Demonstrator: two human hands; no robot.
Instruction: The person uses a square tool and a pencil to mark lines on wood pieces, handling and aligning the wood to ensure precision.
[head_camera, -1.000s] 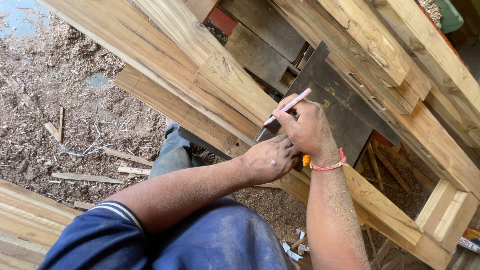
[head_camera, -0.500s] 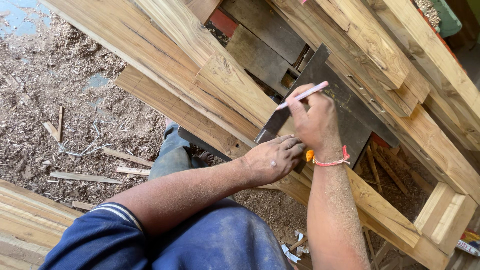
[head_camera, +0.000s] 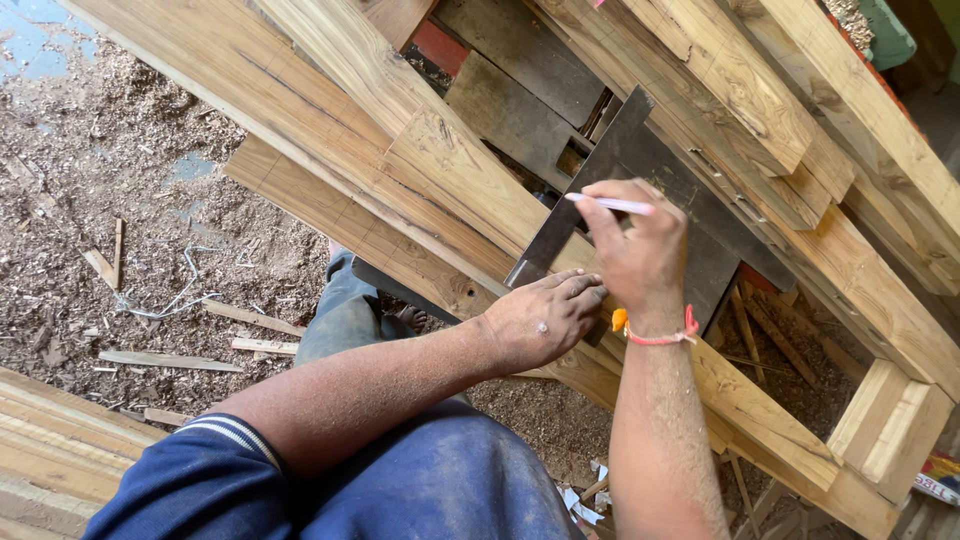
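My right hand (head_camera: 638, 252) grips a pink-and-white pencil (head_camera: 610, 203), its tip pointing left against the dark metal blade of a try square (head_camera: 585, 190). The square lies across a long wooden beam (head_camera: 470, 190) that runs diagonally from upper left to lower right. My left hand (head_camera: 545, 315) lies flat with fingers together on the square's lower end, pressing it to the beam. A red thread band circles my right wrist. The square's stock is mostly hidden under my hands.
More planed beams (head_camera: 760, 90) are stacked at the upper right over a dark machine table (head_camera: 700, 250). Sawdust and wood offcuts (head_camera: 170, 358) cover the floor at left. Stacked boards (head_camera: 50, 450) sit at bottom left. My blue-clad knee fills the bottom middle.
My right hand has moved up along the square's blade, drawing the pencil away from my left hand, and the pencil has turned nearly horizontal. My left hand has stayed pressed on the square.
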